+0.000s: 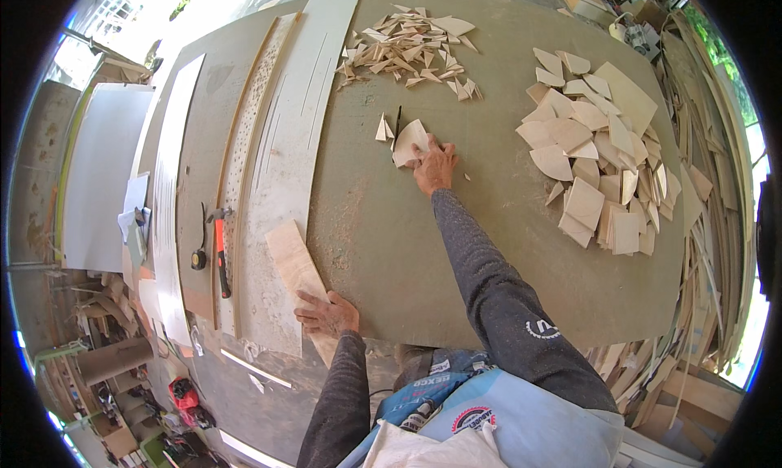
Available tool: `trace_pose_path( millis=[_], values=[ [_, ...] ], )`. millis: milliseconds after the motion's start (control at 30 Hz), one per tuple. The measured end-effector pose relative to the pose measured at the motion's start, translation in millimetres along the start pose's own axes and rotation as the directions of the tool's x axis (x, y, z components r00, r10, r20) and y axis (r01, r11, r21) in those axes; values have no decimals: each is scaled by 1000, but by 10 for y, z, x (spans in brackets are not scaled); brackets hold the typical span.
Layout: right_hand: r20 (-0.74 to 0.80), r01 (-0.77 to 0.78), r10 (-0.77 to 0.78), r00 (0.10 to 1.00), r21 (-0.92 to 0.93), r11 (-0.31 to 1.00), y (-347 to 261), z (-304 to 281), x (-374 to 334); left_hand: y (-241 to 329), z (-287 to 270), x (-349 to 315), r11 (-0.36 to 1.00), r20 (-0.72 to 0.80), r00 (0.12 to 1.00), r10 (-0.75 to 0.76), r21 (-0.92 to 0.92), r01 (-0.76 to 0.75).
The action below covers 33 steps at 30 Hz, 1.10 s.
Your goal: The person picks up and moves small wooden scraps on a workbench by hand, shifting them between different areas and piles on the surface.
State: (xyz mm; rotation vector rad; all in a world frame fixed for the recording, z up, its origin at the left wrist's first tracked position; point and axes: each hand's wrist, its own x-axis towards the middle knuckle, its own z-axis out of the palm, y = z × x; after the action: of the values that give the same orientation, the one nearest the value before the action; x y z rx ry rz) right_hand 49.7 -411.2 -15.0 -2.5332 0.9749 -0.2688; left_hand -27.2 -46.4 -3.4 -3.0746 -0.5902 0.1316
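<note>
My right hand (pixel 434 165) reaches over the middle of the table, its fingers on the near right edge of a thin, pale wood piece (pixel 410 140) with a rounded outline. Just left of that piece lies a slim black pencil-like stick (pixel 397 126), with a few small wood slivers (pixel 384 129) beside it. By the table's near edge, my left hand (pixel 327 313) grips a long, pale wooden board (pixel 293 260) from above. The board lies slanted, partly over a whitish long panel (pixel 281 183); my hand covers part of its near end.
Thin triangular offcuts (pixel 411 48) are heaped at the far middle; larger cut wood pieces (pixel 599 142) pile up on the right. A hammer (pixel 221 252) and tape measure (pixel 199 258) lie left. Stacked wood strips (pixel 705 191) stand beyond the table's right edge.
</note>
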Motion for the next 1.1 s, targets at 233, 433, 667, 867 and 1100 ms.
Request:
trace_pose_path(
  millis=[233, 433, 667, 867, 1100],
  values=[
    [-4, -40, 40, 999, 56, 998, -82, -72, 36, -11, -1, 1, 1000, -16, 1000, 5, -9, -5],
    [-44, -17, 20, 999, 77, 997, -29, -60, 178, 1, 5, 6, 1000, -27, 1000, 7, 2, -7],
    [-10, 77, -77, 997, 23, 997, 39, 36, -10, -24, 0, -5, 1000, -10, 1000, 0, 8, 0],
    [-30, 86, -86, 996, 3, 996, 67, 76, -73, 1, -58, 1, 1000, 40, 999, -4, -19, 5],
    [-69, 55, -52, 996, 43, 998, 29, 70, -3, 7, -84, -10, 1000, 57, 998, -17, -17, 18]
  ],
)
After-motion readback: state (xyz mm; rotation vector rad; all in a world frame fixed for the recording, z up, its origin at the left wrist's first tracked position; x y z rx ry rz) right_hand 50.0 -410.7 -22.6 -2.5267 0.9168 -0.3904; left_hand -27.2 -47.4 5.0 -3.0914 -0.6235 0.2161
